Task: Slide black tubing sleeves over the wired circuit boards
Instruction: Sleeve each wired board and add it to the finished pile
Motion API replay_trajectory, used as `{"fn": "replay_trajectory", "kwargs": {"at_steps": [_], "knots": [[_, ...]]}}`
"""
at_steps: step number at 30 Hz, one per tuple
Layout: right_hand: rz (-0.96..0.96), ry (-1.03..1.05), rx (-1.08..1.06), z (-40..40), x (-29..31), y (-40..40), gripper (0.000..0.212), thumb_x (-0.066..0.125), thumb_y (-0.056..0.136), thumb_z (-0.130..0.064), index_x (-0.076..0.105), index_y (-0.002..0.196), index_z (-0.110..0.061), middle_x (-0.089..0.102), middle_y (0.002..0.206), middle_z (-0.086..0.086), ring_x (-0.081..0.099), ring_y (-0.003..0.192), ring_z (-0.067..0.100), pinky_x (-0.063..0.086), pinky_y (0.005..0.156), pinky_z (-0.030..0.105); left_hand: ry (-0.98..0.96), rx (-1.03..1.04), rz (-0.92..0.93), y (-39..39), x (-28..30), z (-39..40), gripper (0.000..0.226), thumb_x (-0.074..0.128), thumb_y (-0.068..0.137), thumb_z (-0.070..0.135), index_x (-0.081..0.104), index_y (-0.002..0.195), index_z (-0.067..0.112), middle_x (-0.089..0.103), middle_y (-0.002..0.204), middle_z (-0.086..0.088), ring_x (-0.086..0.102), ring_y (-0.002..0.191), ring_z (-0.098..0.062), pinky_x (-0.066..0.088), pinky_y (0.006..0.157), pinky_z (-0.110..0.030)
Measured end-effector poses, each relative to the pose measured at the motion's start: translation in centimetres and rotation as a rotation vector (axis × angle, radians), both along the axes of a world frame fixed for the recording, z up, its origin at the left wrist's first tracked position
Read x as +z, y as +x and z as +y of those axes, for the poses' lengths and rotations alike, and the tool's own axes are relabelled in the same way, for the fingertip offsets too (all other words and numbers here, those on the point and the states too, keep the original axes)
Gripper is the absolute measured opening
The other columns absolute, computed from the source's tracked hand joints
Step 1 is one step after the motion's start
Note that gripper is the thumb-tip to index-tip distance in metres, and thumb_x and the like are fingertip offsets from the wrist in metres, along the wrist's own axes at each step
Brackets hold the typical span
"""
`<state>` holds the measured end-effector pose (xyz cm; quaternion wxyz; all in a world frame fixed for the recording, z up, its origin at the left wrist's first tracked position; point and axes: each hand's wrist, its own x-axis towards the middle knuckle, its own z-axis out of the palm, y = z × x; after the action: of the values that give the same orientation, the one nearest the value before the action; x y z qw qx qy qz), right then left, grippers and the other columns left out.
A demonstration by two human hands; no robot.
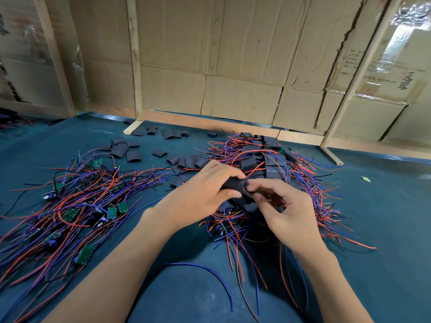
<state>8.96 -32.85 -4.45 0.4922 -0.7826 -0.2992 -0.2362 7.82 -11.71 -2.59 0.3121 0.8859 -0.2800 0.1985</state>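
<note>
A person is working at a counter (384,229) covered in blue-green cloth. The left hand (205,194) is grasping a black tubing sleeve (234,184) in the middle of the scene, thumb beneath and fingers curled over its top. The sleeve's long axis is lying roughly left to right, and its open mouth is pointing right toward the right hand (282,210). The right hand's grip is pinching at that mouth with thumb and forefinger; whatever it is feeding in is too hidden to tell. Both hands are hovering over the right pile of sleeved boards (268,159), with red and blue wires trailing near and far. A pile of bare wired circuit boards (77,206) is lying at the left, well apart. Loose sleeves (130,152) are lying scattered farther back, before a cardboard wall (233,54)
</note>
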Motion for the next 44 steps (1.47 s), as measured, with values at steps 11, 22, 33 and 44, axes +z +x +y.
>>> {"fn": "replay_trajectory", "kwargs": {"at_steps": [11, 22, 33, 44], "knots": [[-0.358, 0.198, -0.591, -0.7, -1.0, 1.4, 0.034, 0.052, 0.086, -0.012, 0.067, 0.117, -0.014, 0.057, 0.102, -0.017, 0.054, 0.085, 0.008, 0.048, 0.082, 0.046, -0.27, 0.147, -0.286, 4.7, 7.6, -0.7, 0.037, 0.064, 0.096, 0.022, 0.059, 0.129, 0.01, 0.065, 0.122, -0.001, 0.06, 0.115, -0.021, 0.044, 0.102, -0.032], [-0.352, -0.059, -0.341, 0.6, -2.4, 1.0, 0.036, 0.053, 0.082, -0.008, 0.069, 0.113, -0.013, 0.069, 0.097, -0.001, 0.056, 0.091, 0.009, 0.037, 0.08, 0.029, 0.395, 0.095, 0.111, 11.8, 2.7, -7.6, 0.051, 0.034, 0.106, 0.042, 0.037, 0.151, 0.017, 0.045, 0.151, -0.012, 0.038, 0.142, -0.027, 0.031, 0.111, -0.045], [-0.348, -0.058, -0.275, 0.9, -2.2, 0.5, 0.029, 0.054, 0.085, -0.008, 0.07, 0.108, -0.014, 0.068, 0.097, -0.003, 0.062, 0.089, 0.012, 0.044, 0.081, 0.03, 0.201, 0.506, -0.027, 9.5, 2.4, 3.6, 0.057, 0.044, 0.102, 0.035, 0.03, 0.154, 0.016, 0.047, 0.145, -0.016, 0.044, 0.132, -0.035, 0.039, 0.106, -0.05], [-0.3, -0.131, -0.017, 2.2, -2.4, -0.6, 0.024, 0.054, 0.087, -0.01, 0.074, 0.1, -0.01, 0.068, 0.096, -0.002, 0.065, 0.082, 0.012, 0.052, 0.071, 0.031, 0.391, 0.997, 0.636, 11.2, -2.2, 16.6, 0.084, 0.027, 0.088, 0.082, 0.008, 0.157, 0.037, 0.004, 0.166, -0.008, 0.001, 0.151, -0.041, 0.011, 0.111, -0.072]]}}
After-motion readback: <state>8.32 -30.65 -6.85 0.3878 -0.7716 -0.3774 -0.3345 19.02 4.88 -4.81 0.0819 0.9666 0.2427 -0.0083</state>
